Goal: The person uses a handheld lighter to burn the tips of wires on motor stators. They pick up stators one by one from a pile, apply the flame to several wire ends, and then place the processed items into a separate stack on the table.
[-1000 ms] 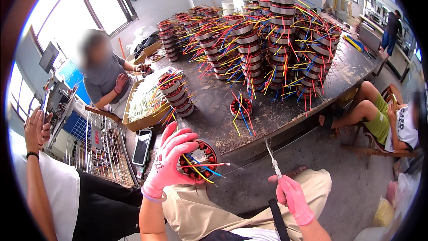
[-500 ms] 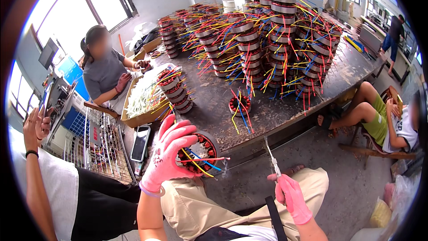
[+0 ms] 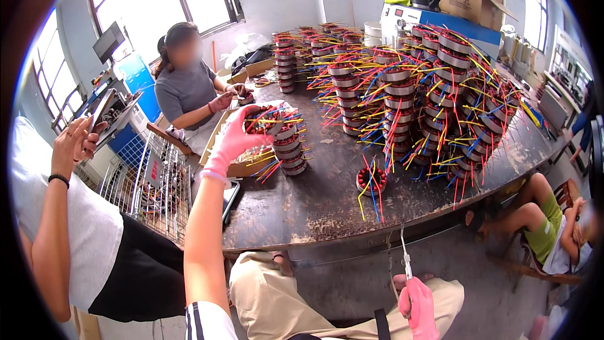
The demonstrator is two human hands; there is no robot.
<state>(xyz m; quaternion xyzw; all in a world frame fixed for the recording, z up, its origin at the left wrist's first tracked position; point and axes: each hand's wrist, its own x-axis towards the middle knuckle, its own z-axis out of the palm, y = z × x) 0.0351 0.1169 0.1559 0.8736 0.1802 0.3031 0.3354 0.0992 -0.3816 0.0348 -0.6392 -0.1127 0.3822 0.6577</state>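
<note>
My left hand (image 3: 238, 140), in a pink glove, reaches out over the table. Its fingers are closed around a ring-shaped motor stator (image 3: 263, 127) with red windings and coloured lead wires. That stator is at the top of a short stator stack (image 3: 289, 151); whether it rests there is hard to see. In my right hand (image 3: 417, 305), also gloved in pink, is a slim pen-like tool (image 3: 407, 263) with a pale shaft and thin tip, pointing up in front of the table edge. A single stator (image 3: 371, 181) lies on the table, its red, blue and yellow wires hanging forward.
Tall stator stacks (image 3: 397, 97) with tangled wires fill the table's (image 3: 327, 204) back and right. A cardboard box (image 3: 242, 169) and a phone (image 3: 231, 200) are at the left. One person (image 3: 189, 88) sits across; another (image 3: 69, 214) stands at left, and one sits at right.
My left hand has carried the stator from above my lap forward to the short stack. My right hand still holds the tool, slightly lower in view. The view has shifted.
</note>
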